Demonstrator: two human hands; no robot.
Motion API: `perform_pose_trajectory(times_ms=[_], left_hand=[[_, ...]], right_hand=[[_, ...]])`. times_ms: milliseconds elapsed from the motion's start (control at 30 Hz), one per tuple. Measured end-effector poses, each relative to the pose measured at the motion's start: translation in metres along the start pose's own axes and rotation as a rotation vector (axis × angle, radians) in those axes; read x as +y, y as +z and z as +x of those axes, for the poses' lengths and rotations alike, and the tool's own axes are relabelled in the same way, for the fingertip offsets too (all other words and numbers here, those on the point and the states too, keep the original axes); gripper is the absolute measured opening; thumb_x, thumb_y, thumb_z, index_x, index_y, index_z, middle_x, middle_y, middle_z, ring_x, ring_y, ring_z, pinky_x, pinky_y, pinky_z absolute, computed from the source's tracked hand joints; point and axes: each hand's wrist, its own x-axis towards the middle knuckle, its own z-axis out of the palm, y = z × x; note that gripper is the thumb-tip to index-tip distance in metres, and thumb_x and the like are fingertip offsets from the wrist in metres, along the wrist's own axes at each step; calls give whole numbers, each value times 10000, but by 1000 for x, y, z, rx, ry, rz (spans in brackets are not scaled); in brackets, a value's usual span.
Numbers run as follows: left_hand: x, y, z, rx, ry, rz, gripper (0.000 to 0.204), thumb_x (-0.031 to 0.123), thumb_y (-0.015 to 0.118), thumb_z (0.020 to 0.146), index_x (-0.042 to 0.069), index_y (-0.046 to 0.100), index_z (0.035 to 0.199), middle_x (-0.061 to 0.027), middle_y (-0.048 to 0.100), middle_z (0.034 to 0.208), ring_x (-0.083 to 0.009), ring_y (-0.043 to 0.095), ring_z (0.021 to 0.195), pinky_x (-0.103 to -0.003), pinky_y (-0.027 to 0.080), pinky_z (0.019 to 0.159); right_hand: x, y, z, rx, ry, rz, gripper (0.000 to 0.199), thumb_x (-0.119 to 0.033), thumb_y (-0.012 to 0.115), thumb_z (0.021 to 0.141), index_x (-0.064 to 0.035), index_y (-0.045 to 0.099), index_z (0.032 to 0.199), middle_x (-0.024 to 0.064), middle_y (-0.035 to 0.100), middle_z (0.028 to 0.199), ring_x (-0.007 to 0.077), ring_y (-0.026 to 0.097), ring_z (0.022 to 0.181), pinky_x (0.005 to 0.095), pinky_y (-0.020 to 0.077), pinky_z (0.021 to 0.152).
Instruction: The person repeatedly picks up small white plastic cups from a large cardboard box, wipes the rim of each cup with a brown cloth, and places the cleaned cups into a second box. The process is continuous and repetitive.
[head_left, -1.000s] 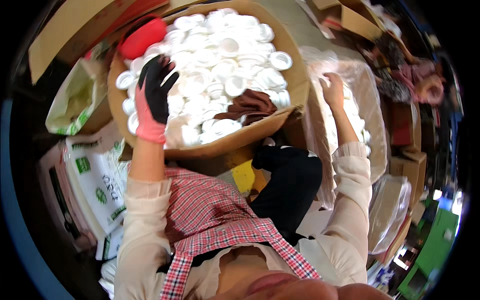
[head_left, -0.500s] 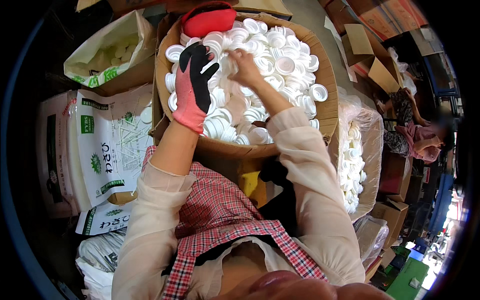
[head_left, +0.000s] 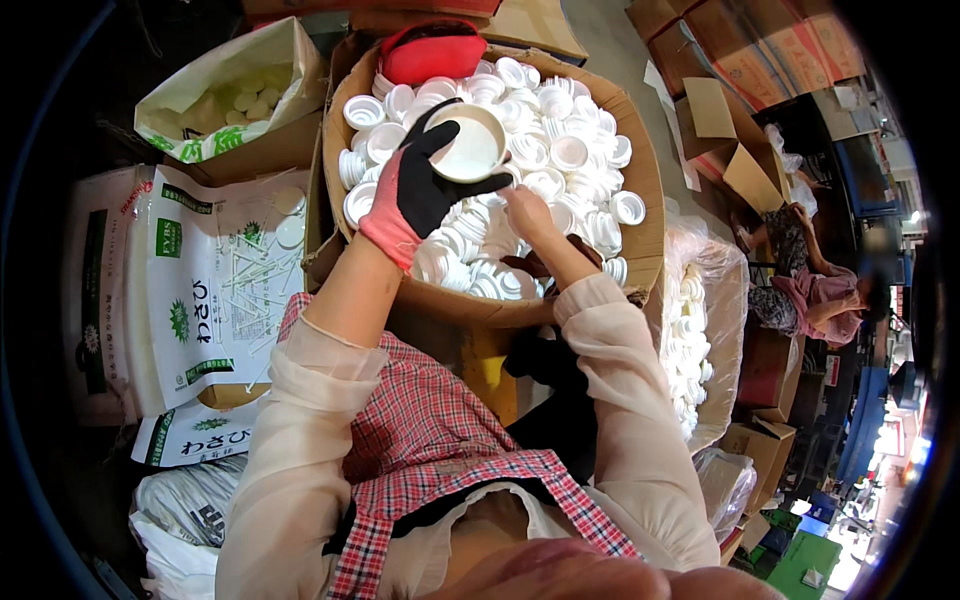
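Note:
My left hand [head_left: 425, 180], in a pink and black glove, grips a round white plastic cap [head_left: 467, 142] by its rim, with the hollow side facing up. My right hand [head_left: 530, 212] is bare and sits just below and to the right of that cap. Its fingers are curled together; whether they pinch a tool or a small piece is hidden. Both hands are over a large cardboard box [head_left: 640, 150] heaped with white caps [head_left: 570, 152]. Something dark brown [head_left: 582, 250] lies among the caps by my right wrist.
A red pouch [head_left: 432, 52] rests at the box's far edge. To the left are an open white bag [head_left: 230, 90] of pale discs and a printed white sheet [head_left: 190, 290] with thin white sticks. On the right, a plastic-lined box [head_left: 735, 330] holds more caps; a person [head_left: 815, 290] sits beyond.
My left hand has lifted the cap out of the heap and now shows its inside. My right hand has moved down and right, its fingers curling in.

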Motion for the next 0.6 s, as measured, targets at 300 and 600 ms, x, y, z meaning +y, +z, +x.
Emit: perform_pose_trajectory(times_ms=[300, 600], left_hand=[[7, 40, -13, -182, 537, 1432, 786, 218, 887, 650, -22, 481, 1280, -127, 592, 1196, -229, 610, 1055, -348, 499, 912], [-24, 52, -15, -351, 172, 1076, 530, 226, 605, 919, -3, 416, 1358, -126, 599, 1229, -247, 589, 1130, -391, 521, 917]], right_hand=[[-55, -148, -46, 350, -220, 570, 272, -61, 757, 757, -38, 546, 928, 144, 523, 1129, 237, 606, 904, 346, 500, 760], [-69, -188, -99, 241, -221, 1349, 738, 48, 777, 679, -63, 382, 1292, 112, 487, 1265, 232, 508, 1180, 383, 470, 981]])
